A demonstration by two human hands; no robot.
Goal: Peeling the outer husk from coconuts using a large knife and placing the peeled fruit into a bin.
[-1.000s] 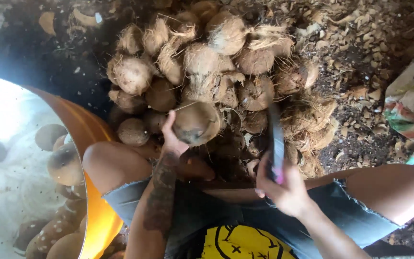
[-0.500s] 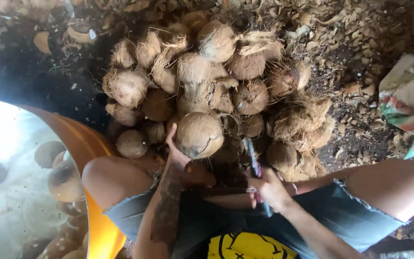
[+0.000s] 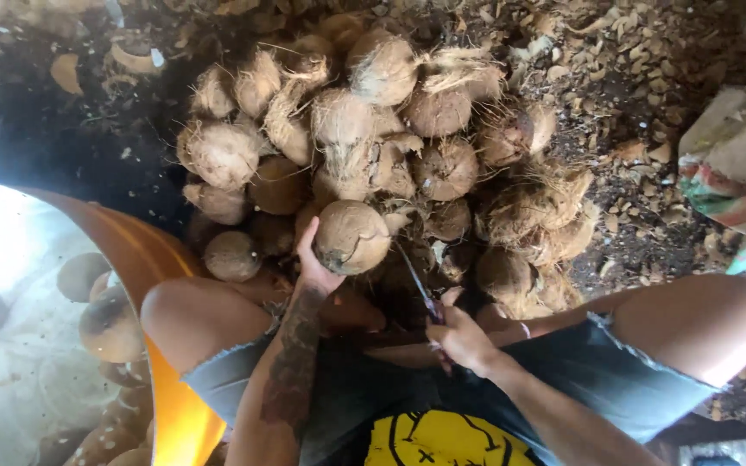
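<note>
Just coconut (image 3: 351, 236) in left hand (image 3: 314, 263), pile edge

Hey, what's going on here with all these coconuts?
A seated person holds a husked coconut up in the left hand, fingers wrapped around its side. The right hand grips a knife with its blade pointing up toward that coconut, not touching it. A big pile of fibrous coconuts lies on the ground in front. An orange tub at the person's left holds more coconuts in water.
</note>
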